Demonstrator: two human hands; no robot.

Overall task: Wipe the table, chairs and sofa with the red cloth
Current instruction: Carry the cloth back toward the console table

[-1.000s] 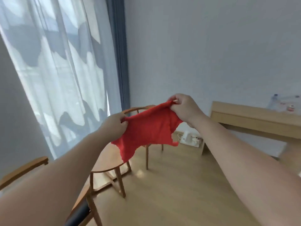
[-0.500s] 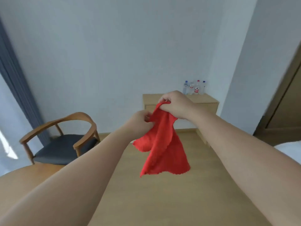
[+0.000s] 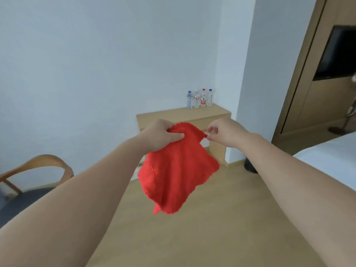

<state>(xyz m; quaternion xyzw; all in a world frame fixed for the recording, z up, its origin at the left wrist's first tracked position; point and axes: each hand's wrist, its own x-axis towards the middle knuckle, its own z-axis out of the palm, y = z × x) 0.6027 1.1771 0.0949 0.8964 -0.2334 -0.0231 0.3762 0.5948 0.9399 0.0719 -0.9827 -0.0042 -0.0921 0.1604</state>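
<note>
Red cloth [image 3: 177, 170] hangs in mid-air in front of the wooden counter [image 3: 173, 114], its top edge bunched in the curled fingers of the person's left hand [image 3: 161, 135]. The right hand [image 3: 225, 133] pinches the upper corner between thumb and fingertip. The fabric droops from both hands, long axis near vertical. A chair [image 3: 38, 164] stands left of the counter, on the left arm's side, and is likely the nearest surface to wipe.
</note>
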